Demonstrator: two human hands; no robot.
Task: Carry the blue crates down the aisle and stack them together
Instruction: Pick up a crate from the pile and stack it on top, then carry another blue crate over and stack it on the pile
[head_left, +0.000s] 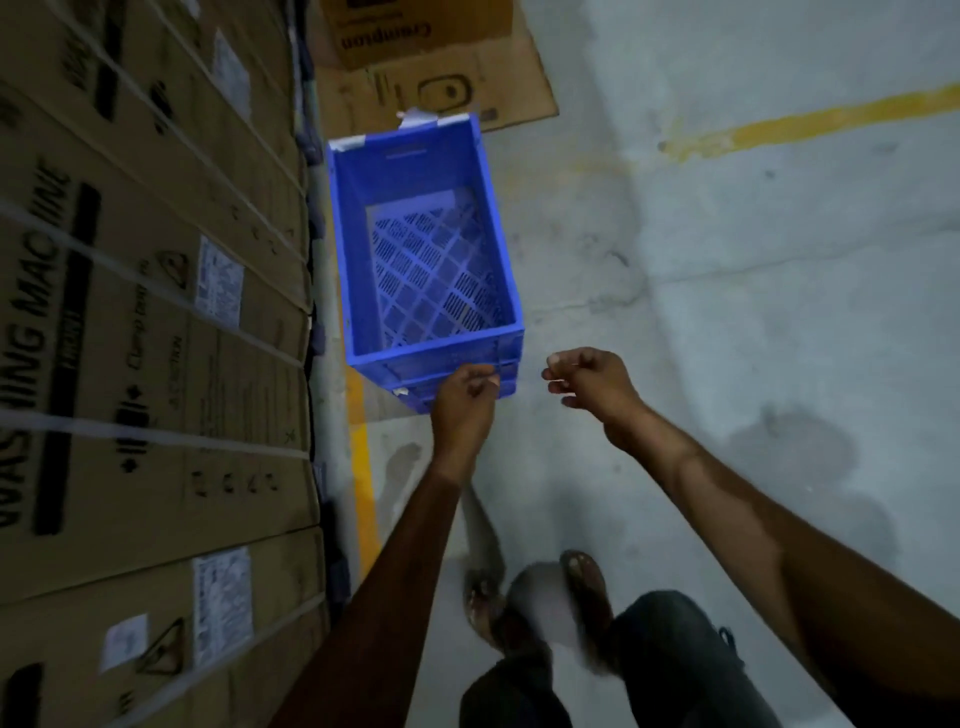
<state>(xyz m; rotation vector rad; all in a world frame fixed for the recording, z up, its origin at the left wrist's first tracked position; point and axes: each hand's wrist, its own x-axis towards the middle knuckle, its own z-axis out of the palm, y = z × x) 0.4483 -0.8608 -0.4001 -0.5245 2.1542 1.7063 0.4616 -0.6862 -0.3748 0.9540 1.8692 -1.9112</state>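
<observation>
A blue crate (363, 249) with a perforated lattice bottom stands on the concrete floor beside the wall of cartons. It holds nothing. Extra rims show under its near end, so it sits nested on at least one other blue crate (415, 400). My left hand (464, 400) is at the near end wall with its fingers curled against the lower ribs; whether it grips them is unclear. My right hand (587, 387) hovers just right of the crate's near corner, apart from it, loosely curled and holding nothing.
Tall strapped washing-machine cartons (145, 322) line the left side. Flattened cardboard (441, 88) and a carton lie beyond the crate. A yellow floor line (363, 467) runs along the cartons and another (810, 122) crosses at the right. My feet (540, 597) are below.
</observation>
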